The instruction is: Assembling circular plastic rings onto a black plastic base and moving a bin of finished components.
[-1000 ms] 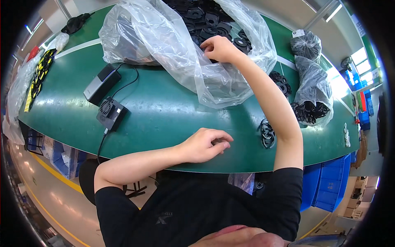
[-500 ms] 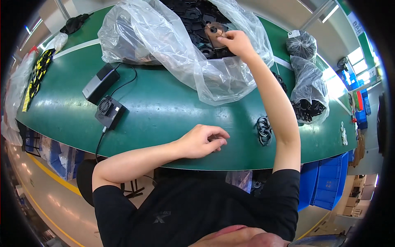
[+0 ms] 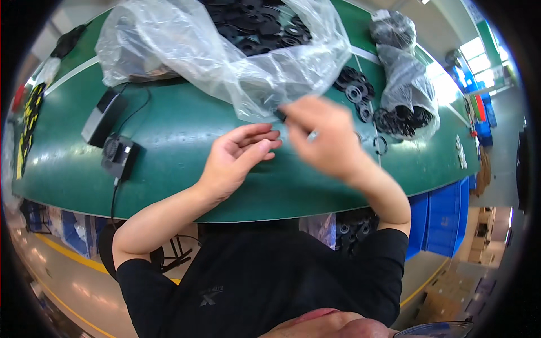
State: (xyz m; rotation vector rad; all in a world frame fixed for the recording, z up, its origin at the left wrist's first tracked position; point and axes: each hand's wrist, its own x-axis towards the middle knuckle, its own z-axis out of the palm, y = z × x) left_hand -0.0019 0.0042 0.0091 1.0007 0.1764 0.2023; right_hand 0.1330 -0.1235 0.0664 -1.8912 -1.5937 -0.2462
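My right hand (image 3: 324,135) is smeared by motion above the green table (image 3: 186,186). At its fingertips shows the edge of a black flat part (image 3: 280,115), mostly hidden by the hand. My left hand (image 3: 234,155) is just to the left, palm turned inward, fingers loosely curled and thumb apart, with nothing in it. Beyond both hands lies a large clear plastic bag (image 3: 225,79), its mouth open on a heap of black flat parts with round holes (image 3: 253,25).
A black box-shaped device (image 3: 119,155) and a grey-black block (image 3: 104,115), with cables, sit at left. On the right are black ring-shaped parts (image 3: 356,93), a dark ring (image 3: 381,145) and a bag of black parts (image 3: 408,84). Blue crates (image 3: 442,219) stand below the table's right edge.
My right hand has come back from the bag toward me with a flat part. My left hand has risen from the table's near edge to meet it. The whole view has shifted slightly.
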